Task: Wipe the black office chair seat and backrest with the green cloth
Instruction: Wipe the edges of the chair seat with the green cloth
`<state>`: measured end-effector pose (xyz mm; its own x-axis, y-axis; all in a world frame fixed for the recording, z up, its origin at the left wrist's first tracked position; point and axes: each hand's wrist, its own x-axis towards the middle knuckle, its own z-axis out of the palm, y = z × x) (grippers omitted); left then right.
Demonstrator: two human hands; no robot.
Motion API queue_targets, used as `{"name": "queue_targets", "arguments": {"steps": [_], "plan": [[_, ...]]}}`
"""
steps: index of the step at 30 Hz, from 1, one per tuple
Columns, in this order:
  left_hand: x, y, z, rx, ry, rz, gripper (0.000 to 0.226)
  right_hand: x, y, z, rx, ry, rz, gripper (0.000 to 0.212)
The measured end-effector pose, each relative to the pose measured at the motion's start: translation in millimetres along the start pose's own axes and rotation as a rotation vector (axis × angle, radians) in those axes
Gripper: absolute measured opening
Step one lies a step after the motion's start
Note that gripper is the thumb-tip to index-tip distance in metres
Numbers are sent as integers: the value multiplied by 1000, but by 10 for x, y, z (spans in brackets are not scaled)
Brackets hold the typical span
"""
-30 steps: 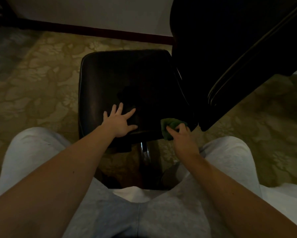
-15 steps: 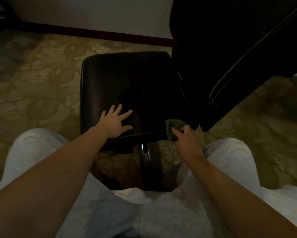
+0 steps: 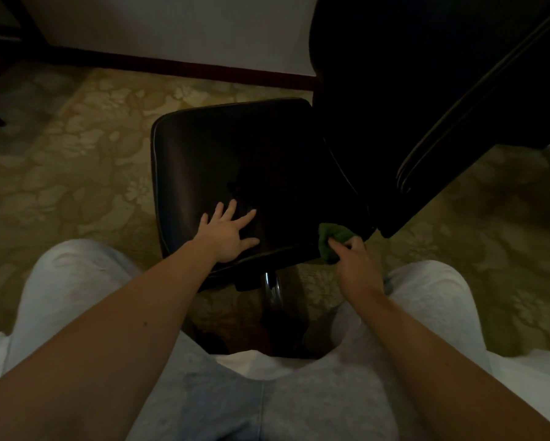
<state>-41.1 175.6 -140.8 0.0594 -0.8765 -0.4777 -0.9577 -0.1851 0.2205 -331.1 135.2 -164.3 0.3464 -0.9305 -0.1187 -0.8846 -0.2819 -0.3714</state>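
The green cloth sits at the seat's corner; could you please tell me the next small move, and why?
Probably sweep the right hand and green cloth leftward across the seat: the cloth is bunched at its near right corner, and the left hand lies flat on the seat.

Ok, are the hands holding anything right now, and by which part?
The right hand grips the bunched green cloth by its near end. The left hand holds nothing, resting flat on the black seat.
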Motion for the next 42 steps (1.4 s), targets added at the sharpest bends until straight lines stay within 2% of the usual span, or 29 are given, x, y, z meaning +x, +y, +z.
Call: {"name": "queue_targets", "arguments": {"steps": [2,5,10,17,22,26,33,40,42], "plan": [[-1,25,-3,-2,5,-1,74,-13,-44,35,26,-65,-47,52],[-1,29,2,-11,10,2,74,-25,-48,68,-22,-49,-117,49],[16,29,25,-3,7,-7,74,23,30,15,-30,44,-7,54],[8,57,-5,24,-21,-18,74,54,67,-33,-15,64,90,51],[6,43,-47,36,-45,-26,74,19,-36,-17,64,-73,-30,43],[7,36,-68,53,-38,-27,74,59,35,-59,69,-51,-107,49],[6,67,-17,22,-39,-12,74,133,81,-94,10,78,97,51],[24,81,-21,10,-29,-31,74,97,68,34,35,-72,-63,52],[25,74,-14,12,-19,-34,74,91,95,14,6,-47,-77,54]]}}
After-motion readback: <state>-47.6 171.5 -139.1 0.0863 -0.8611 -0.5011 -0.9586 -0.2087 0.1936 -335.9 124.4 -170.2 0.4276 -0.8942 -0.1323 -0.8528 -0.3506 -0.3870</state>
